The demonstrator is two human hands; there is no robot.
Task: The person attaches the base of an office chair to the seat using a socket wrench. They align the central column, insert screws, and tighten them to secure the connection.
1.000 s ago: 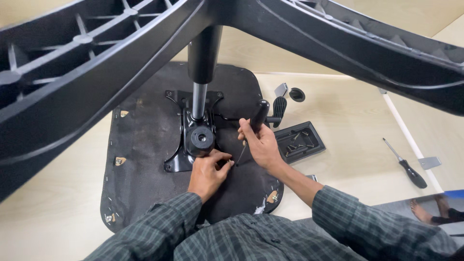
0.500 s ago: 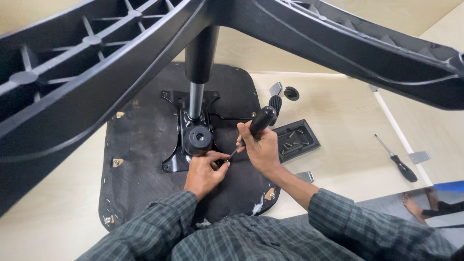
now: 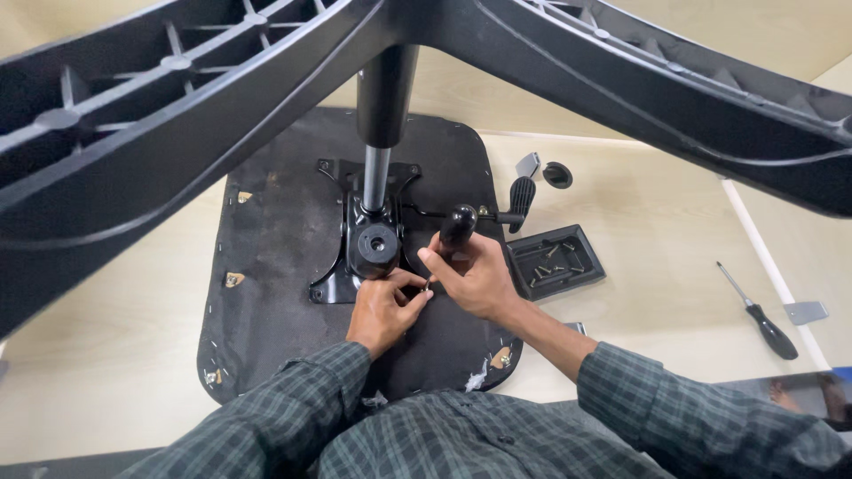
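A pale wooden floor (image 3: 133,355) carries a black upturned seat (image 3: 284,231), a tray of screws (image 3: 555,262), a screwdriver (image 3: 759,315) and a round cap (image 3: 557,175).

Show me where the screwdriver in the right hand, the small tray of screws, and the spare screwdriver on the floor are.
screwdriver (image 3: 456,227), head view, on its black handle.
tray of screws (image 3: 593,268), head view, on its right rim.
spare screwdriver (image 3: 770,332), head view, on its black handle.

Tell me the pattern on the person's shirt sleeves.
Dark green-grey plaid check on the sleeves, clearest in the head view.
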